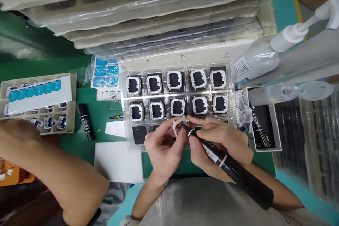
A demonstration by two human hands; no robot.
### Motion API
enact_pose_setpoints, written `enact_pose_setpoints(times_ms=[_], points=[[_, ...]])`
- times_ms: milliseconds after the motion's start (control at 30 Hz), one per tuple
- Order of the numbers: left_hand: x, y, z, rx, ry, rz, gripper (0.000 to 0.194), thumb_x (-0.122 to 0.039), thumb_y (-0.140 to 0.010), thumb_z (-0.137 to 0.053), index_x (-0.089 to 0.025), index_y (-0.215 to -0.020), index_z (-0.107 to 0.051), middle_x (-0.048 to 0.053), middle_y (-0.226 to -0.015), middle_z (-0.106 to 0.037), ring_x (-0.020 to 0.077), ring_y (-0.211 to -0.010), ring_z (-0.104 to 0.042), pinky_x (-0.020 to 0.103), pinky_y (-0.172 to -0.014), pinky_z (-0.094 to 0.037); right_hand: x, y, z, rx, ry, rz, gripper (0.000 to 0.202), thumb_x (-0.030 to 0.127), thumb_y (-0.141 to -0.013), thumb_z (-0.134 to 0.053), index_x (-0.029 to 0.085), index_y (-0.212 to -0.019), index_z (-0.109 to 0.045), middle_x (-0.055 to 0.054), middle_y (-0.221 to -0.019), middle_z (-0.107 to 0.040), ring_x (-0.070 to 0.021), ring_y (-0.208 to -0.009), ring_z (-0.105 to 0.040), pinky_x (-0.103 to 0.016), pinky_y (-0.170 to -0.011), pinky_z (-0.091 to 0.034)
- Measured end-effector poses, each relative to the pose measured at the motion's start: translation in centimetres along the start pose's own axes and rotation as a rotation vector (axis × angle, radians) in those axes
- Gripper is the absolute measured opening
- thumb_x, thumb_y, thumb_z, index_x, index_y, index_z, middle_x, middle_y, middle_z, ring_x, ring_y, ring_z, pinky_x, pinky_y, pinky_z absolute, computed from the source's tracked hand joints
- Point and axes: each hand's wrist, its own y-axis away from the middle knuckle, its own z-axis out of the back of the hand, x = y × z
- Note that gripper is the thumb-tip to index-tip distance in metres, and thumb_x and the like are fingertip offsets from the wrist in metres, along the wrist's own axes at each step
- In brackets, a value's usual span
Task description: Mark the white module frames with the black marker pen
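My left hand (165, 148) pinches a small white frame (176, 126) above the front of a clear plastic tray (124, 120). In my right hand (221, 141) is a thick black marker (233, 169), its tip touching or very close to the inside of the frame; fingers partly hide the contact. Two rows of similar white frames (198, 79), each around a black square, fill the back of the tray. The front row shows a bare black square (139, 135) at its left; my hands cover much of the rest.
Another person's arm (66, 173) reaches in at left by a beige tray (72, 104). A capped marker (86, 122), white pad (118, 162) and blue stickers (106, 72) lie between. Stacked trays (148, 10) rise behind; a bottle (261, 60) and open box (277, 127) stand right.
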Motion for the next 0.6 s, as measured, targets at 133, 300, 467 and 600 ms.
enact_pose_setpoints(times_ms=[133, 300, 467, 600], points=[[-0.1, -0.1, -0.2, -0.018, 0.031, 0.001, 0.017, -0.017, -0.09, -0.085, -0.02, -0.107, -0.087, 0.0, -0.083, -0.083, 0.0105, -0.067, -0.073, 0.016, -0.065, -0.059, 0.0, -0.1, 0.3, 0.017, -0.049, -0.055, 0.021, 0.008, -0.089, -0.077, 0.02, -0.104, -0.068, 0.002, -0.08, -0.068, -0.0174, -0.073, -0.074, -0.041, -0.097, -0.073], [-0.4, -0.3, -0.4, -0.01, 0.11, -0.002, 0.02, -0.015, -0.092, -0.084, -0.024, -0.11, -0.086, -0.003, -0.084, -0.084, 0.0078, -0.063, -0.074, 0.013, -0.065, -0.061, -0.3, -0.1, 0.7, 0.085, -0.151, -0.106, 0.024, 0.008, -0.088, -0.075, 0.02, -0.109, -0.069, 0.0, -0.081, -0.067, -0.0169, -0.071, -0.066, -0.042, -0.082, -0.072], [-0.7, -0.6, -0.4, -0.028, 0.134, 0.005, 0.016, -0.017, -0.094, -0.083, -0.023, -0.109, -0.085, -0.004, -0.082, -0.083, 0.0081, -0.061, -0.075, 0.014, -0.063, -0.062, -0.5, -0.5, 1.1, 0.149, -0.251, -0.121, 0.031, 0.005, -0.09, -0.074, 0.021, -0.116, -0.07, -0.002, -0.091, -0.072, -0.0181, -0.083, -0.07, -0.046, -0.094, -0.071], [-0.8, -0.7, -0.4, -0.045, 0.124, 0.0, 0.016, -0.019, -0.094, -0.084, -0.022, -0.109, -0.085, -0.002, -0.084, -0.084, 0.0092, -0.062, -0.076, 0.015, -0.062, -0.063, -0.5, -0.8, 1.1, 0.157, -0.263, -0.097, 0.032, 0.003, -0.089, -0.077, 0.02, -0.116, -0.072, -0.002, -0.093, -0.071, -0.0173, -0.083, -0.071, -0.05, -0.101, -0.071]])
